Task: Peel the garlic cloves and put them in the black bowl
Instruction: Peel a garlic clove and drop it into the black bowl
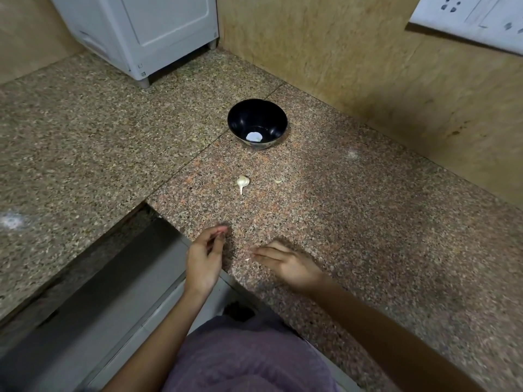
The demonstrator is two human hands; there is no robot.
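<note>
1 garlic head [242, 182] lies on the speckled counter [368, 222] between the black bowl [257, 123] and the hands — right grip [285, 264] flat, fingers straight on the stone; left grip [208, 258] blurred, fingertips bunched, whether pinching anything I cannot tell.

Open along the desk [368, 222] from the near edge to the bowl [243, 117], barred only by a garlic bulb [242, 181] lying midway and a small scrap [278, 181] to its right, apart from it. Free on either side of the bulb. Closed behind the bowl and along the far right edge by the wall [353, 66]. Blocked at the far left corner by a white cabinet [147, 32]. Wide open leftward across the seam [198, 157]. By the near edge, left grip [206, 258] and right grip [283, 264] close together, with a narrow gap between.
</note>
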